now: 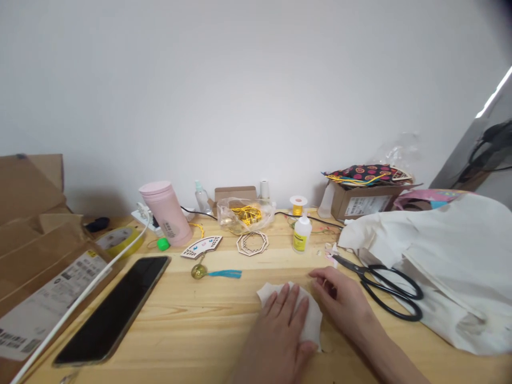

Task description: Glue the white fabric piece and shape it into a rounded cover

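My left hand [280, 330] lies flat on a small piece of white cloth [311, 320], its fingers stretched out over the fabric. The cloth has uneven edges and rests on the wooden table. Just right of it, my right hand [342, 298] stands on its side with curled fingers, thumb and index tips close together near the cloth's upper right edge. Whatever may be between those tips is too small to make out. Black-handled scissors [390, 288] lie right of that hand, partly on a large white cloth [452, 256]. Beyond my hands stands a white glue bottle [301, 234] with a yellow label.
On the left are a phone [114, 309], a cardboard box [36, 250], yellow tape [120, 240] and a pink tumbler [166, 213]. A fan-shaped ornament [202, 246] with a blue tassel [224, 273], an octagonal wooden frame [253, 244] and a thread spool [297, 205] sit farther back.
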Motion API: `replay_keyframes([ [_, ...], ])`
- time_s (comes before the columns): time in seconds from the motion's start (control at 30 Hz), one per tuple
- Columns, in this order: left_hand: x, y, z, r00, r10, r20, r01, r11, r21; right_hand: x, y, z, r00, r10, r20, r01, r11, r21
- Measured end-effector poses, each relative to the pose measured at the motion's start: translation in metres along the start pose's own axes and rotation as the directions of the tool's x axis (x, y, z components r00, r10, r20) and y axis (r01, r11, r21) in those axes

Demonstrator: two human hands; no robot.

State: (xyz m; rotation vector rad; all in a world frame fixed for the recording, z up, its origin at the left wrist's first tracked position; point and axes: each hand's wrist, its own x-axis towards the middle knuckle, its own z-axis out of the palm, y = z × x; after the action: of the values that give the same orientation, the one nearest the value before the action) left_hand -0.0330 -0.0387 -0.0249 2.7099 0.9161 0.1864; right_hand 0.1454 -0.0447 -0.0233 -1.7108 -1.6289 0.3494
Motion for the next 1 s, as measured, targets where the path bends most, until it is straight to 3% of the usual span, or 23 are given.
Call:
replay_keyframes([
  [0.37,-0.002,0.006,-0.010,0.999,0.025,0.031,-0.025,1.000,-0.010,-0.001,0.000,0.002,1.000,-0.001,-0.005,0.001,1.000,0.006],
  [0.53,-0.005,0.009,-0.027,0.990,0.074,0.123,-0.075,0.997,0.004,0.000,-0.003,0.002,1.000,-0.016,-0.020,0.015,1.000,-0.019],
  [0.63,-0.003,0.006,-0.041,0.961,0.136,0.239,-0.125,0.990,-0.062,0.001,-0.004,0.001,0.999,-0.038,-0.030,0.037,0.999,-0.027],
  [0.67,-0.002,0.004,-0.044,0.957,0.128,0.259,-0.108,0.990,-0.092,0.001,-0.004,0.001,0.998,-0.045,-0.036,0.044,0.999,-0.028],
  [0.73,0.001,0.000,-0.045,0.980,0.019,0.198,0.003,0.994,-0.112,0.001,-0.004,0.001,0.997,-0.059,-0.058,0.057,0.998,-0.031],
  [0.83,0.003,0.002,-0.035,0.987,-0.159,-0.010,0.157,0.985,-0.073,0.001,-0.004,0.000,0.992,-0.088,-0.094,0.084,0.996,-0.042],
  [0.9,0.000,0.007,-0.020,0.995,-0.097,-0.026,0.096,0.995,-0.026,0.000,-0.005,0.001,0.987,-0.129,-0.095,0.125,0.991,-0.049],
  [0.97,-0.004,0.012,-0.003,0.994,0.108,-0.019,-0.106,0.990,0.091,-0.002,-0.006,0.001,0.980,-0.188,-0.067,0.185,0.981,-0.051],
  [1.0,-0.005,0.014,0.005,0.986,0.155,-0.055,-0.146,0.979,0.142,-0.004,-0.007,0.002,0.974,-0.225,-0.040,0.223,0.974,-0.049],
])
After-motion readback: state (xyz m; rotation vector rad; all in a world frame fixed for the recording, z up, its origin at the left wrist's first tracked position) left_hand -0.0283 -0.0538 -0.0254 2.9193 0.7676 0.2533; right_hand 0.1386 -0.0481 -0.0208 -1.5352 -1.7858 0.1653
